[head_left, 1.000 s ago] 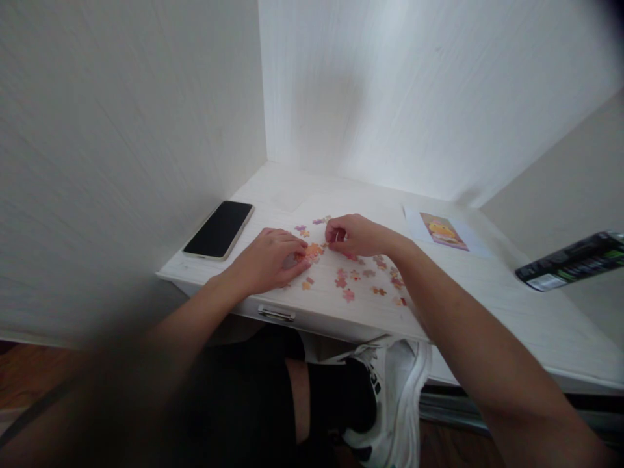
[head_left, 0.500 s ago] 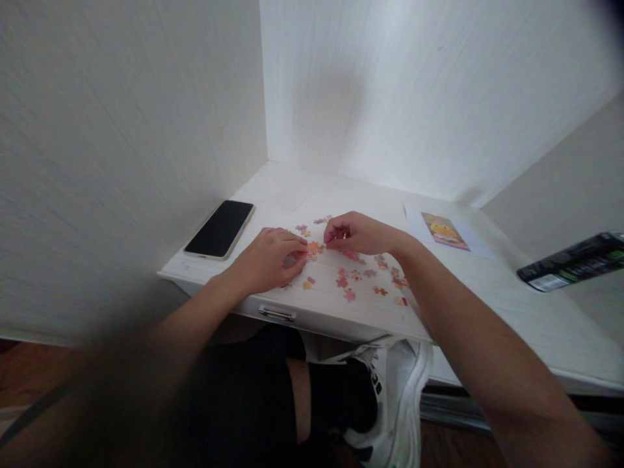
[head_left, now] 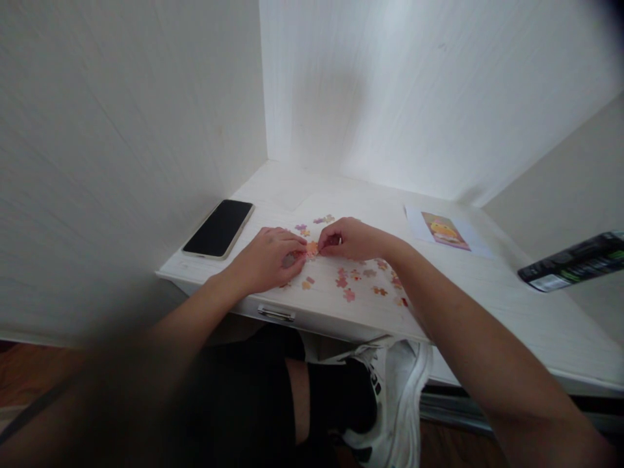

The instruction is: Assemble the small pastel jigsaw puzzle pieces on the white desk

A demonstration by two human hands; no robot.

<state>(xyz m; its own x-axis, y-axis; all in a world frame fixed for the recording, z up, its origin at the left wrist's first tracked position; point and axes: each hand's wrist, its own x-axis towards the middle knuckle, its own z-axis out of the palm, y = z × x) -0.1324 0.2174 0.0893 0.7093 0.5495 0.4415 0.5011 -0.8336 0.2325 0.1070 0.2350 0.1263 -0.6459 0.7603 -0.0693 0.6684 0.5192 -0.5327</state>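
Joined orange and pink jigsaw puzzle pieces [head_left: 312, 249] lie on the white desk between my two hands. My left hand [head_left: 273, 257] rests at their left side, thumb and fingers closed on the edge of the pieces. From the right, my right hand [head_left: 348, 238] pinches with thumb and forefinger at the opposite edge; a small puzzle piece seems to be at the fingertips, mostly hidden. Loose pink puzzle pieces [head_left: 342, 278] are scattered below my right hand, and a few purple and yellow ones [head_left: 302, 229] lie beyond my left.
A black-screened phone [head_left: 219, 227] lies at the desk's left. On the right, a printed picture of a yellow figure [head_left: 444, 231] lies on white paper, near a dark can [head_left: 572, 261]. White walls enclose the desk; a drawer handle [head_left: 276, 314] is at its front.
My right hand has moved slightly left and down, bringing its fingertips against the joined pieces. My left hand has stayed nearly still.
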